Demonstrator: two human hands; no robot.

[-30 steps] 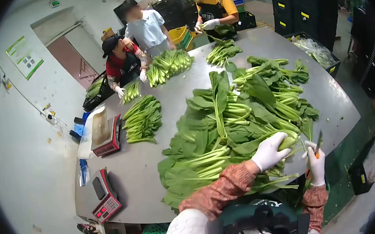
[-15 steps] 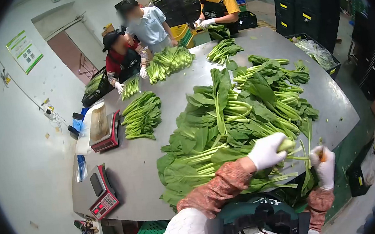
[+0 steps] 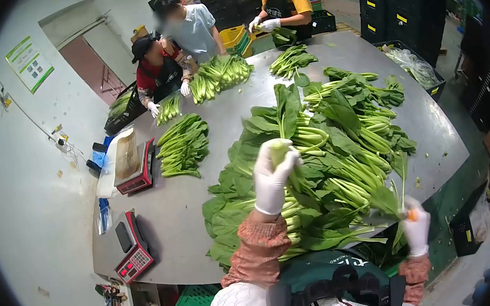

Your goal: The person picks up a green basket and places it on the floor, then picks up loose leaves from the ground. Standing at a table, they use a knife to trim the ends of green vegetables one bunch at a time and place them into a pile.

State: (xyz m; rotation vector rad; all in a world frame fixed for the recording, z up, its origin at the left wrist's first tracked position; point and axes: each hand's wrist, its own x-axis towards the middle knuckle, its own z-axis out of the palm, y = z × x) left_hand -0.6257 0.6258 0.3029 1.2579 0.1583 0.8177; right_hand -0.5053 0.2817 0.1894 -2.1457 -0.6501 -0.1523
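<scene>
My left hand [image 3: 272, 178], in a white glove, is closed around the pale stem end of a green leafy vegetable [image 3: 280, 149] and is raised over the left part of the large pile of greens [image 3: 341, 173]. At the table's near right edge, my right hand [image 3: 416, 228], also gloved, is closed on a small orange-handled tool [image 3: 411, 215]. The rest of that tool is too small to make out. Loose leaves and stems lie just left of my right hand.
Two red scales [image 3: 133, 249] [image 3: 137, 169] stand on the left of the metal table [image 3: 183, 241]. Smaller bunches [image 3: 184, 145] lie farther back. Three people [image 3: 157, 73] [image 3: 195, 31] [image 3: 285, 7] are at the far side. Black crates [image 3: 402, 14] are stacked behind.
My left hand has moved left and up with the vegetable, away from my right hand. My right hand has shifted slightly left and the orange part now shows more clearly.
</scene>
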